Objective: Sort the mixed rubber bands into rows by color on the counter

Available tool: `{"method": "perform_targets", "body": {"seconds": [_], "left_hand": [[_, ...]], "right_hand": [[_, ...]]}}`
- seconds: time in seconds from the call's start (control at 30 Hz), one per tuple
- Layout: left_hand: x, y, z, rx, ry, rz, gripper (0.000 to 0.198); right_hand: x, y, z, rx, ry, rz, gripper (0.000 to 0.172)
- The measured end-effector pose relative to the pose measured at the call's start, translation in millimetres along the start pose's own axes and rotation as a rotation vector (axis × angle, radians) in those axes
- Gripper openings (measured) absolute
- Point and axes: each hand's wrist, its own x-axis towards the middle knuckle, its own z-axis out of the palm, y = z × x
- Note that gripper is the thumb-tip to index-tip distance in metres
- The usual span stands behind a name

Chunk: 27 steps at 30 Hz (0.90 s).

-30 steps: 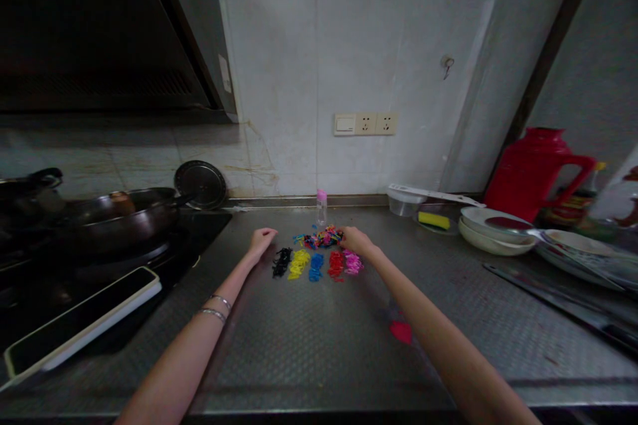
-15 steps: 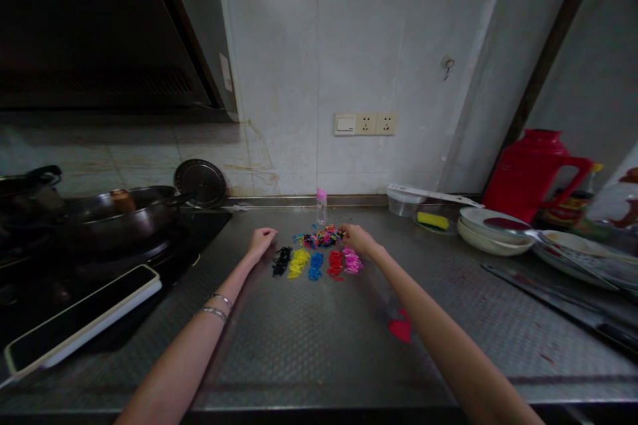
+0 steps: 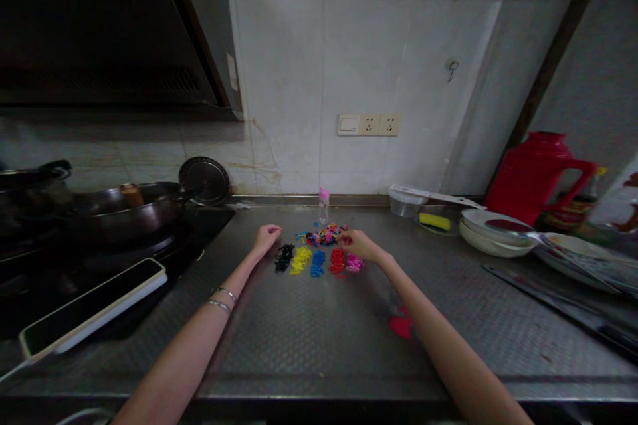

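Observation:
My left hand (image 3: pixel 266 239) rests on the metal counter (image 3: pixel 299 332) with curled fingers, left of a pile of black bands (image 3: pixel 284 257). Whatever it may hold is hidden. My right hand (image 3: pixel 359 244) is at the right end of a mixed heap of small coloured rubber bands (image 3: pixel 323 235). Its fingers are pinched together, and anything between them is too small to make out. In front of the heap lie separate piles: yellow bands (image 3: pixel 300 259), blue bands (image 3: pixel 318 263), red bands (image 3: pixel 337 261) and pink bands (image 3: pixel 355 263). Behind the heap stands a small clear bottle with a pink cap (image 3: pixel 323 206).
A phone (image 3: pixel 94 305) lies at the left by the stove, where a pan (image 3: pixel 134 216) stands. A red shape in clear plastic (image 3: pixel 400 324) is beside my right forearm. Stacked bowls (image 3: pixel 493 239), a yellow sponge (image 3: pixel 433 222), a knife (image 3: pixel 548 299) and a red thermos (image 3: pixel 531 176) are at right.
My right hand has drawn slightly back towards me from the mixed heap's edge. My left hand stays in place, and the whole view has shifted a little.

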Motion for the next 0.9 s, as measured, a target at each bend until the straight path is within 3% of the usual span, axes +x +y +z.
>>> {"method": "perform_targets", "body": {"seconds": [0.33, 0.6, 0.9], "left_hand": [[-2.7, 32.8, 14.9, 0.319, -0.283, 0.241, 0.024], [6.0, 32.7, 30.0, 0.45, -0.32, 0.3, 0.021], [11.0, 31.6, 41.4, 0.432, -0.322, 0.282, 0.024]], "right_hand": [[-5.6, 8.9, 3.1, 0.103, 0.098, -0.027, 0.029], [-9.2, 3.7, 3.5, 0.048, 0.095, -0.013, 0.027], [-11.4, 1.4, 4.0, 0.009, 0.095, -0.034, 0.029]]}}
